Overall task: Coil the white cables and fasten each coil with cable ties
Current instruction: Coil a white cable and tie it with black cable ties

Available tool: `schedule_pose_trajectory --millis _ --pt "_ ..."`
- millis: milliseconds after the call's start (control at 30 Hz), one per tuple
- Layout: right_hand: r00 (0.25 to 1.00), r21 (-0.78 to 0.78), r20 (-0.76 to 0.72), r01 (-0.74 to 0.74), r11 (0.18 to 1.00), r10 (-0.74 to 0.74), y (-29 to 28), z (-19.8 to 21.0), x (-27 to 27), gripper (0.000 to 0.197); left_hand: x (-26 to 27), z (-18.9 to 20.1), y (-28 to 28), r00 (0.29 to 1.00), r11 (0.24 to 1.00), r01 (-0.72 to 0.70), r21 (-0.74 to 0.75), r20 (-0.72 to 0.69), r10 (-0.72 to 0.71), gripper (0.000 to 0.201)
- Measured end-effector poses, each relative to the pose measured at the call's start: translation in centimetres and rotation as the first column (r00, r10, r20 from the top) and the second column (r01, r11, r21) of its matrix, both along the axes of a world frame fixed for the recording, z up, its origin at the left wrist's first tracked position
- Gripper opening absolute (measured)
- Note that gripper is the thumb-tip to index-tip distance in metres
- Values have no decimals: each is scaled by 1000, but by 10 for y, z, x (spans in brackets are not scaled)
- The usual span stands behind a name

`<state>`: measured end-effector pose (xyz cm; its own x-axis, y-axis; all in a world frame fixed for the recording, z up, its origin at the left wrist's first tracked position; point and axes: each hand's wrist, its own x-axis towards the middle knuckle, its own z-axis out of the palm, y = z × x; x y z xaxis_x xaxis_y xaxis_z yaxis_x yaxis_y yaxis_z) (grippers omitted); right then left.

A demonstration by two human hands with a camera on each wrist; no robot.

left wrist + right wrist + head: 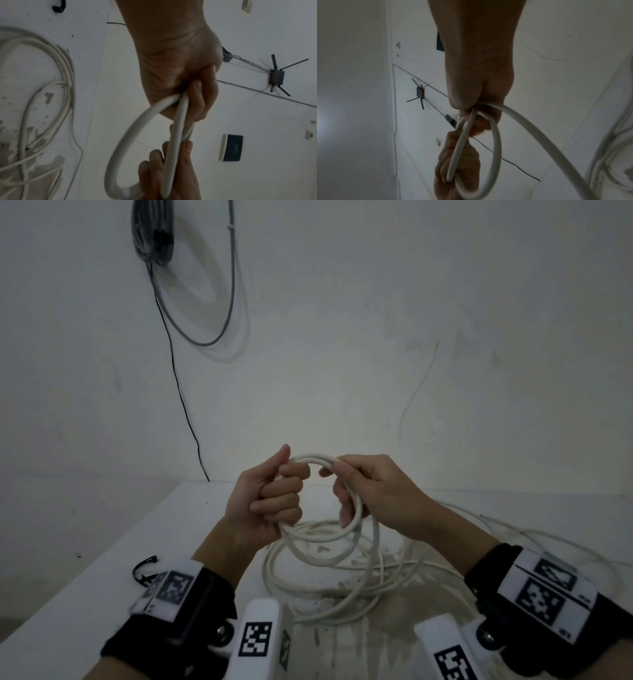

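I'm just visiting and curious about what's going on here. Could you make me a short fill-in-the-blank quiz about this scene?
1. The left hand and right hand hold a coil of ____ cable.
2. The uncoiled cable lies loose on the ____.
3. The cable ties by the left wrist are ____ in colour.

Missing words: white; table; black

A plain room, perhaps a home: bare white walls, wall-mounted router (pixel 277 77), stained white table (pixel 85 587).
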<state>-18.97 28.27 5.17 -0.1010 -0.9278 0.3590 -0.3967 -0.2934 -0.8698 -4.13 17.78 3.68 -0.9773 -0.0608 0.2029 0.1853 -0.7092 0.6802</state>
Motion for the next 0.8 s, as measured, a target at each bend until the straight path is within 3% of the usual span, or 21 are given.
schedule_pose_trajectory --millis 133,267,333,400,600,800 --pt "967 -245 -45 233 941 -251 -8 -6 6 25 -1 8 -5 975 970 -215 -111 34 220 34" --pt "938 -387 8 324 863 -348 -8 -7 3 26 -12 15 6 955 953 -295 -71 -5 295 34" --pt "930 -424 32 343 838 -365 -7 -5 0 26 -14 16 11 891 875 -445 -188 -1 453 38" --pt "917 -456 35 368 810 -397 -6 -4 -3 25 -17 17 15 853 819 -500 -281 2 522 37" --pt "956 -359 -39 259 897 -291 0 -5 -4 24 -15 20 10 880 868 -462 -181 24 474 32" --pt "955 -300 -106 234 925 -276 8 -3 -8 22 -14 19 12 883 845 -437 -307 32 468 22"
